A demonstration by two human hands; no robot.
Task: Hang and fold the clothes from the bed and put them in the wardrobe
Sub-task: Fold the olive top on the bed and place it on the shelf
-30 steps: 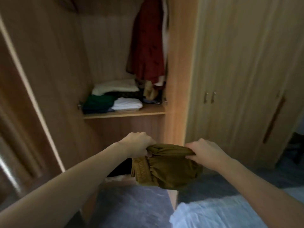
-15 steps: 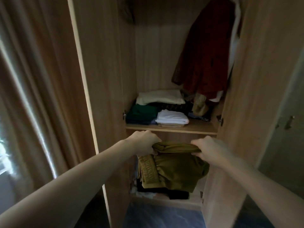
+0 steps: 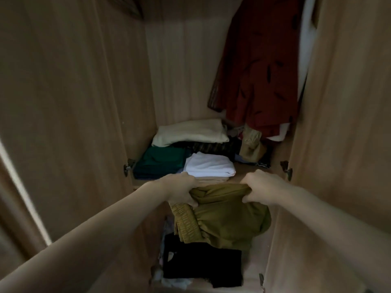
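Left hand (image 3: pixel 182 191) and right hand (image 3: pixel 261 187) gripping folded olive garment (image 3: pixel 222 216) by its top edge, hanging below both

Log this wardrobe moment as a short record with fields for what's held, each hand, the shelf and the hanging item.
held: folded olive-green fabric garment, in front of the shelf edge
left hand: grips its left top edge
right hand: grips its right top edge
shelf: wooden wardrobe shelf with folded cream, dark green and white clothes
hanging: dark red patterned garment, upper right
below: black garment
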